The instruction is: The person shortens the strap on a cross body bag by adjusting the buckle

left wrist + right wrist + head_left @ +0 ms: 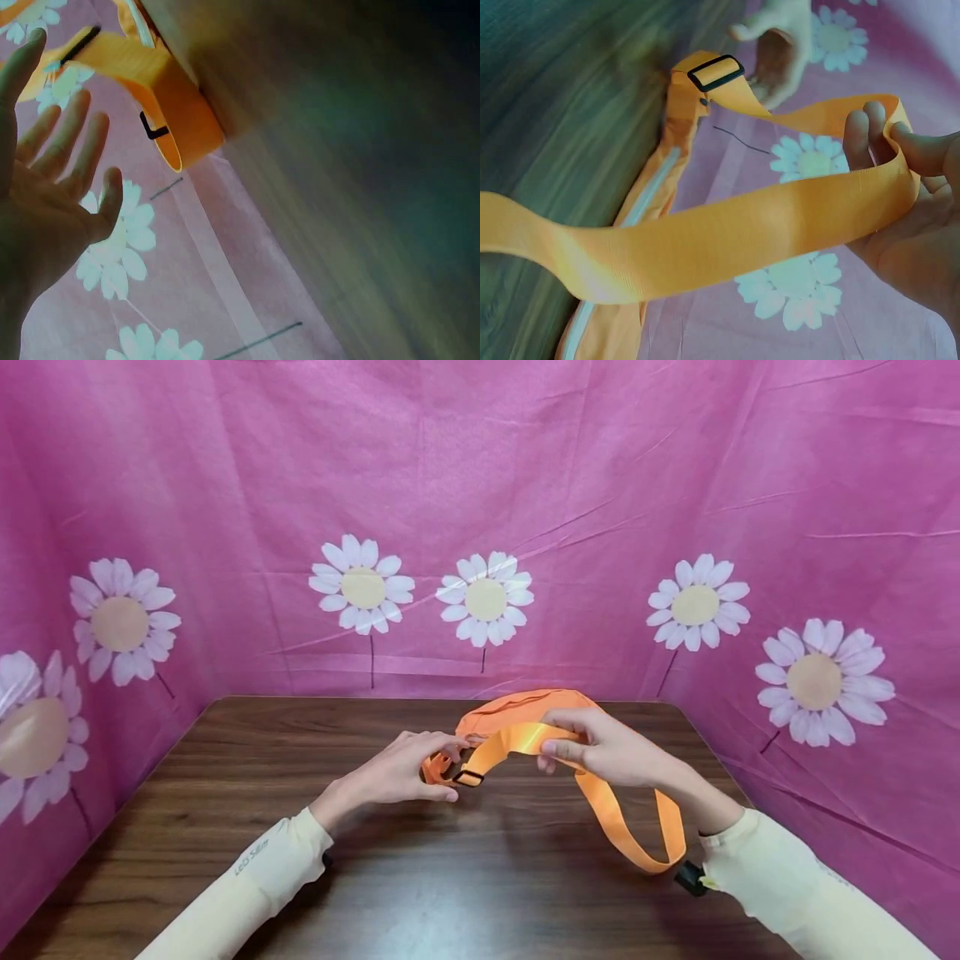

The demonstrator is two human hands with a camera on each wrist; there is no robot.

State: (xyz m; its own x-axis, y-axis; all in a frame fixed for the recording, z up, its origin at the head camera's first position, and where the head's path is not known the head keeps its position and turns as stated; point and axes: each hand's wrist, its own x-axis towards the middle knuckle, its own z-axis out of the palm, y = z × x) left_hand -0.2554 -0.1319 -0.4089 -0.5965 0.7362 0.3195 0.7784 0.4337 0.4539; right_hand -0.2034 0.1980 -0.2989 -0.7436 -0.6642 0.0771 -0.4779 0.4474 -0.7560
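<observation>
An orange waist bag with a zip lies toward the far side of the table, its wide orange strap looping off to the right. My right hand pinches the strap between thumb and fingers, and in the right wrist view the webbing folds over at that grip. A black slider buckle sits on the strap near the bag's left end. Beside it, my left hand has its fingers spread around that end; the left wrist view shows the palm holding nothing.
The dark wooden table ends at a pink cloth printed with white daisies, which hangs behind it and at both sides. A small black object shows at the right sleeve's cuff.
</observation>
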